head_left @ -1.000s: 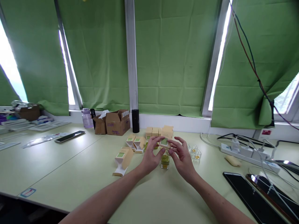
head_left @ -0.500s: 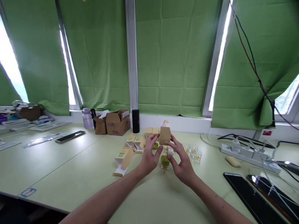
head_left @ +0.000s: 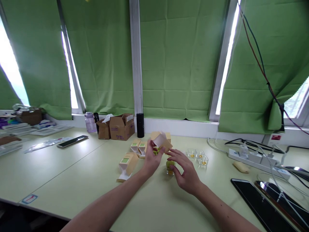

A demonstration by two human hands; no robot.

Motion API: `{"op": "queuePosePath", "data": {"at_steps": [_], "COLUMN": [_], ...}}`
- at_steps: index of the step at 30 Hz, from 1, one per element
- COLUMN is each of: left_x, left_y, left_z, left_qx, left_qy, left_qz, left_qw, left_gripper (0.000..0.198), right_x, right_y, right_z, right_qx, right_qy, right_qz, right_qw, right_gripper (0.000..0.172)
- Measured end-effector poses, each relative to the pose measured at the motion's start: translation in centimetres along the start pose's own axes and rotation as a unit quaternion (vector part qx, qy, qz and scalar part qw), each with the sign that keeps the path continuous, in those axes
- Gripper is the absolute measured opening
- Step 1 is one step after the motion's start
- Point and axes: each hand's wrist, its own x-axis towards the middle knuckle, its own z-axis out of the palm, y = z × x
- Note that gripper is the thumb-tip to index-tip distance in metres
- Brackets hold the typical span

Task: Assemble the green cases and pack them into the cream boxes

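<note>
My left hand (head_left: 152, 160) is closed on a small cream cardboard box (head_left: 166, 144), which is tilted with its white inner flap raised. Below it, on the table, stands a small clear jar (head_left: 170, 167) with a green lid. My right hand (head_left: 184, 170) is at the jar's right side, fingers apart, the thumb close to the lid; whether it touches cannot be made out. Left of my hands lie open cream boxes with green labels, one nearer box (head_left: 128, 162) and a pair (head_left: 138, 147) behind it. Green items behind my left hand are partly hidden.
Several clear cups with yellow centres (head_left: 200, 156) stand to the right. A power strip (head_left: 258, 161) with cables and dark tablets (head_left: 260, 203) lie further right. Brown cartons (head_left: 122, 127), a black cylinder (head_left: 140, 125) and a phone (head_left: 72, 141) are left. Another person's hand (head_left: 9, 140) shows far left.
The box has tilted and shifted left in my left hand. My right hand has left the box and come down beside the green-lidded jar. Another person's hand has appeared at far left.
</note>
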Motion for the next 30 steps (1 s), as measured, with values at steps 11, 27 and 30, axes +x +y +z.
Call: {"op": "queuePosePath", "data": {"at_steps": [11, 27, 30], "left_x": [1.1, 0.3, 0.2], "left_y": [-0.1, -1.0, -0.7], "left_z": [-1.2, -0.8, -0.8], "left_qx": [0.116, 0.177, 0.175], "left_qy": [-0.014, -0.181, -0.172], "left_qz": [-0.144, -0.159, -0.155], "left_qw": [0.983, 0.954, 0.957], "left_gripper": [0.04, 0.045, 0.05], "right_x": [0.0, 1.3, 1.3], "right_y": [0.8, 0.8, 0.9], "right_z": [0.2, -1.6, -1.6], "right_qx": [-0.21, -0.353, -0.351], "right_qy": [-0.161, -0.204, -0.205], "right_qz": [0.2, 0.272, 0.275], "right_qw": [0.943, 0.872, 0.871], "right_gripper": [0.03, 0.026, 0.025]}}
